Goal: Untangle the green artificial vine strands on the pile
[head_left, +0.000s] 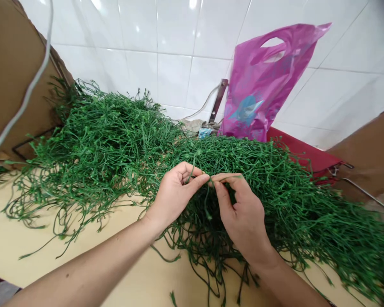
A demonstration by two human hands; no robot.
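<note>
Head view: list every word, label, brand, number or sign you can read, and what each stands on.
None can be read.
Magenta plastic bag: blue patch, no legible lettering.
Blue-and-white scrap beside it: too small to tell whether it bears text.

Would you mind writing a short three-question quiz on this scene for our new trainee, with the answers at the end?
1. Multiple choice: What colour is the plastic bag behind the heap of green strands?
a) black
b) pinkish purple
c) yellow

2. True or false: The left hand and the right hand are wide apart.

3. Fill in the missing word: The wall at the back is covered in white ______.

Key
1. b.
2. False: they come together at a thin green strand.
3. tiles.
</note>
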